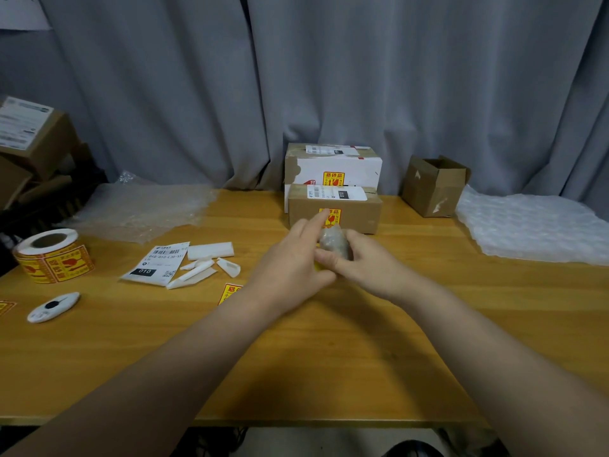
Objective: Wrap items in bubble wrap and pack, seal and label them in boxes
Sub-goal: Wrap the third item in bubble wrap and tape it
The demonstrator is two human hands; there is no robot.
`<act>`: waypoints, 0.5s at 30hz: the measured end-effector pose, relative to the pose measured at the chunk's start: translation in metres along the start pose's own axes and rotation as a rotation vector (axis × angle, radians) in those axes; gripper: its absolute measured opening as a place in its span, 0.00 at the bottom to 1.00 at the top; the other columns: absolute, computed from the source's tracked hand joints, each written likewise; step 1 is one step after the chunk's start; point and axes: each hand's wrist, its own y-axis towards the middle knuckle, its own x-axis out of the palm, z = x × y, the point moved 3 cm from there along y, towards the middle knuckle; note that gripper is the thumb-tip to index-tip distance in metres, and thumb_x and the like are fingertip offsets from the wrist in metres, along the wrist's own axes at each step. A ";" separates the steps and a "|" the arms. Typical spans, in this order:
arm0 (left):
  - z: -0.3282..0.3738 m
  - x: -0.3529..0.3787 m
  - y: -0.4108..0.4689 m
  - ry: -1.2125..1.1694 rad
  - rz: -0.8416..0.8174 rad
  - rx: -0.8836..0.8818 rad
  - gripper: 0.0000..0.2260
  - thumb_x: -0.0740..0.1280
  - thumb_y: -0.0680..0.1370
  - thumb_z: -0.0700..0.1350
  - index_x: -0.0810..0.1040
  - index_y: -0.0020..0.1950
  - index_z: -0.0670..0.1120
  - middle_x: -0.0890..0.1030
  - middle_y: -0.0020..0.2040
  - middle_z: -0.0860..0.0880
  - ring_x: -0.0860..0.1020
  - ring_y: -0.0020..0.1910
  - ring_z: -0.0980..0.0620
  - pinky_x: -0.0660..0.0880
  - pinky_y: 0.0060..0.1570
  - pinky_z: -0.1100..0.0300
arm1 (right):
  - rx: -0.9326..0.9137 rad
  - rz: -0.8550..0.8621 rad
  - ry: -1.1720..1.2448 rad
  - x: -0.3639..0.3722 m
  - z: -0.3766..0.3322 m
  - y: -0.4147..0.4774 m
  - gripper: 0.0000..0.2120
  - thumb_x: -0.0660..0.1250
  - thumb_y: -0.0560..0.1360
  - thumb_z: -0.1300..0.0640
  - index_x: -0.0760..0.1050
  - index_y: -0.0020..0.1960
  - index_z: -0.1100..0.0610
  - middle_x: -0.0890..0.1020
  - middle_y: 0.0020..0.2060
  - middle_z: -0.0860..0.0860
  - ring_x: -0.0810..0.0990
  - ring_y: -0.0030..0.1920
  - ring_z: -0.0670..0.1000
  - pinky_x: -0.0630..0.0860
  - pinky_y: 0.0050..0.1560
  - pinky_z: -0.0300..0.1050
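Head view. Table [329,357] mid-frame: a small bubble-wrapped bundle [334,244] held just above it, in front of two sealed, labelled boxes [336,206].
- Right hand [365,265]: fingers curled round the bundle.
- Left hand [296,262]: against the bundle, index finger raised; grip cannot be told.
- Open box [433,186] at right, seemingly unfilled.
- Spare wrap [534,225], sticker roll [54,255] and a shipping label [158,263] lie ready.

Judgement: two parcels done; this item wrapped or nearly so. Boxing, sealing and labelling remain.
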 end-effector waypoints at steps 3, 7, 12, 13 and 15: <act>-0.002 0.001 -0.004 -0.032 -0.068 0.020 0.34 0.68 0.75 0.52 0.56 0.76 0.50 0.66 0.66 0.52 0.69 0.63 0.56 0.68 0.57 0.63 | -0.014 0.145 0.040 -0.002 0.005 0.001 0.21 0.65 0.76 0.45 0.71 0.64 0.55 0.79 0.53 0.50 0.77 0.54 0.50 0.74 0.54 0.46; -0.015 0.000 0.003 -0.045 -0.093 -0.147 0.23 0.65 0.76 0.57 0.68 0.67 0.49 0.76 0.59 0.49 0.74 0.55 0.53 0.70 0.48 0.61 | -0.053 0.288 -0.024 -0.006 0.002 0.003 0.19 0.61 0.79 0.48 0.69 0.66 0.55 0.76 0.53 0.48 0.74 0.53 0.47 0.67 0.49 0.39; -0.014 -0.005 0.012 0.057 -0.063 -0.118 0.19 0.65 0.77 0.55 0.69 0.66 0.51 0.80 0.53 0.47 0.77 0.52 0.47 0.74 0.47 0.53 | -0.084 0.317 0.015 -0.004 0.000 0.002 0.17 0.55 0.81 0.47 0.72 0.62 0.57 0.78 0.51 0.49 0.75 0.52 0.48 0.68 0.45 0.34; -0.013 -0.004 0.014 0.063 -0.065 -0.113 0.18 0.65 0.77 0.54 0.70 0.65 0.51 0.80 0.51 0.46 0.77 0.50 0.46 0.74 0.46 0.53 | -0.070 0.270 0.065 -0.001 0.000 0.001 0.19 0.54 0.80 0.45 0.72 0.62 0.57 0.78 0.52 0.49 0.75 0.52 0.48 0.69 0.46 0.35; -0.013 -0.002 0.016 0.086 -0.074 -0.120 0.16 0.65 0.77 0.51 0.71 0.63 0.49 0.81 0.49 0.45 0.77 0.49 0.45 0.75 0.45 0.52 | -0.042 0.162 0.101 0.003 0.001 0.000 0.23 0.57 0.76 0.40 0.69 0.63 0.54 0.76 0.53 0.49 0.75 0.53 0.49 0.70 0.49 0.40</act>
